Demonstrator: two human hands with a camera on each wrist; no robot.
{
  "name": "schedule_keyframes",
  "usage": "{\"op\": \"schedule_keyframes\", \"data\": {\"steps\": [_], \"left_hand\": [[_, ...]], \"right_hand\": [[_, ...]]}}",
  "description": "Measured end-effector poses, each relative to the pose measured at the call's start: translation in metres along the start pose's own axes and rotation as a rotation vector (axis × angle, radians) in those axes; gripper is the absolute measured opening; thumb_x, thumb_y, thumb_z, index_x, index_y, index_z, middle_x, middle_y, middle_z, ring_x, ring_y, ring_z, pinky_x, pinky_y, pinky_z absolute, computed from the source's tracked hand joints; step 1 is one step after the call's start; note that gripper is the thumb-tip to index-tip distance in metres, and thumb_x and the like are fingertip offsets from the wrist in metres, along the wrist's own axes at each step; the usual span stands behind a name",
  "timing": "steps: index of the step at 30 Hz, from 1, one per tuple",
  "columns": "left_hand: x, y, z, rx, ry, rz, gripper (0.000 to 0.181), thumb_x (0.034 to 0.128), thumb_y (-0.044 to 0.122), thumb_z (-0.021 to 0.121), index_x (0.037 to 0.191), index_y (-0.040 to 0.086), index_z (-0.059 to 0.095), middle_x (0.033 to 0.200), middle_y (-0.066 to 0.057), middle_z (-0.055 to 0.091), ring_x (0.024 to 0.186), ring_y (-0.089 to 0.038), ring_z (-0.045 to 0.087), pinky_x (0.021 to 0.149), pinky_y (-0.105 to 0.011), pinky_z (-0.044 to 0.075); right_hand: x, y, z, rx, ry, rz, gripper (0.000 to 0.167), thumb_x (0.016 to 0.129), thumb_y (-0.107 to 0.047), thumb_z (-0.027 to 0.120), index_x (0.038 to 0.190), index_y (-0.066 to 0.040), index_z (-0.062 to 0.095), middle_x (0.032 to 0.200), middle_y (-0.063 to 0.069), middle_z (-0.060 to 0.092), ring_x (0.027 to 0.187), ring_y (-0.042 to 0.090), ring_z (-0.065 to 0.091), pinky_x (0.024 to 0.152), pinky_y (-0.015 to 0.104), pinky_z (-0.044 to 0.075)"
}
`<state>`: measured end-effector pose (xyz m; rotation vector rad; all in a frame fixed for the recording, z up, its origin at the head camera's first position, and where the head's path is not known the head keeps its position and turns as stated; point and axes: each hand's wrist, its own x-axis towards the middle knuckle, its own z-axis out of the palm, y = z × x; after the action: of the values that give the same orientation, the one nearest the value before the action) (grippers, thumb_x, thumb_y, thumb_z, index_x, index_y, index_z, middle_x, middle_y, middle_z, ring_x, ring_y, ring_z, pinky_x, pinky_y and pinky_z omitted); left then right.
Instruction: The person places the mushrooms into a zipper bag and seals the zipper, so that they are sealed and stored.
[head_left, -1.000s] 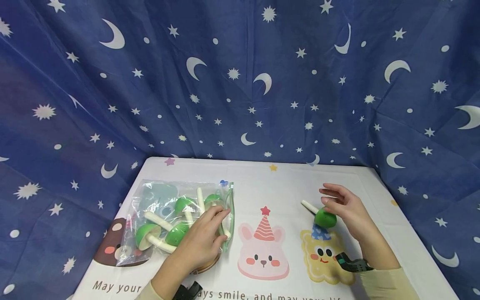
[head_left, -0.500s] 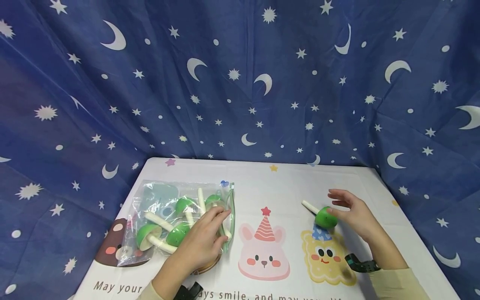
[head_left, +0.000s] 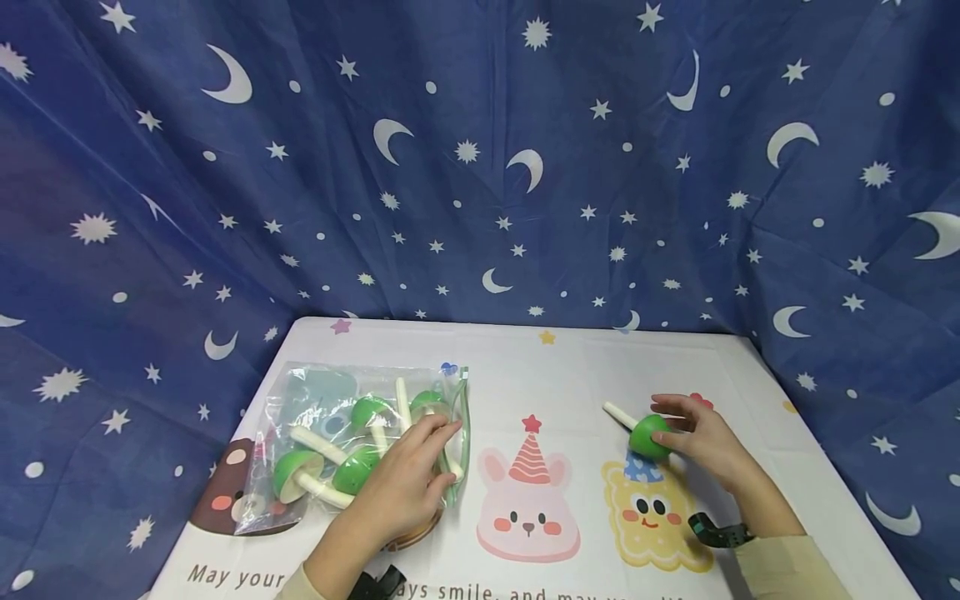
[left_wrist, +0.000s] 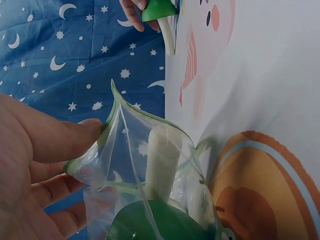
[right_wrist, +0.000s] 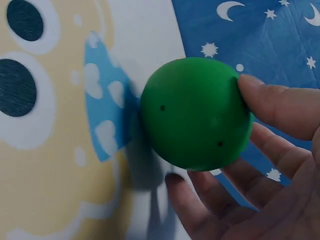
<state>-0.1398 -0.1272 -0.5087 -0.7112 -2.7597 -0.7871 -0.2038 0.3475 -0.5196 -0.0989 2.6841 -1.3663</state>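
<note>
A clear zip bag (head_left: 262, 492) lies at the left of the table with several toy mushrooms (head_left: 296, 473) inside, green caps on white stems. My left hand (head_left: 405, 475) pinches the bag's zip edge (left_wrist: 150, 117) between thumb and fingers; the left wrist view shows the mouth gaping there. On the right, a loose toy mushroom (head_left: 649, 439) has its cap toward my right hand (head_left: 705, 437) and its stem pointing left and away. In the right wrist view, my thumb presses on the green cap (right_wrist: 195, 115) while the fingers curve around its lower side, partly hidden behind it.
A white tablecloth (head_left: 525, 367) printed with cartoon figures covers the table. Behind it and along both sides hangs a dark blue curtain (head_left: 480, 167) with moons and stars. Dark bands (head_left: 718, 531) sit on both wrists.
My right hand drew back a little to the right, then came in again and closed around the mushroom's cap. The left hand and bag stay put.
</note>
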Motion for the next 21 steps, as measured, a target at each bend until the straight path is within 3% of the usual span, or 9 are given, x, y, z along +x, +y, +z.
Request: {"op": "schedule_keyframes", "data": {"steps": [7, 15, 21], "left_hand": [[0.000, 0.000, 0.000, 0.007, -0.003, -0.003, 0.074, 0.0879, 0.020, 0.090, 0.154, 0.013, 0.058, 0.148, -0.004, 0.059, 0.139, -0.023, 0.060, 0.117, -0.045, 0.053], [0.000, 0.000, 0.001, 0.009, -0.008, -0.008, 0.074, 0.0877, 0.019, 0.090, 0.154, 0.013, 0.058, 0.147, -0.003, 0.059, 0.139, -0.023, 0.060, 0.117, -0.045, 0.053], [0.001, 0.000, 0.001, 0.013, -0.005, -0.004, 0.074, 0.0873, 0.019, 0.090, 0.154, 0.013, 0.058, 0.147, -0.002, 0.059, 0.137, -0.022, 0.061, 0.116, -0.045, 0.054]], "right_hand": [[-0.001, -0.002, 0.010, -0.072, 0.039, 0.058, 0.066, 0.093, -0.023, 0.086, 0.149, -0.003, 0.058, 0.148, 0.022, 0.063, 0.128, 0.039, 0.063, 0.089, 0.017, 0.053], [-0.004, -0.012, 0.020, -0.071, 0.085, 0.001, 0.060, 0.089, -0.019, 0.089, 0.141, 0.000, 0.065, 0.131, 0.020, 0.073, 0.113, 0.028, 0.071, 0.086, 0.015, 0.055], [-0.003, -0.026, 0.033, -0.031, 0.054, -0.004, 0.061, 0.090, -0.021, 0.088, 0.143, -0.003, 0.063, 0.133, 0.018, 0.072, 0.119, 0.031, 0.070, 0.087, 0.014, 0.056]]}}
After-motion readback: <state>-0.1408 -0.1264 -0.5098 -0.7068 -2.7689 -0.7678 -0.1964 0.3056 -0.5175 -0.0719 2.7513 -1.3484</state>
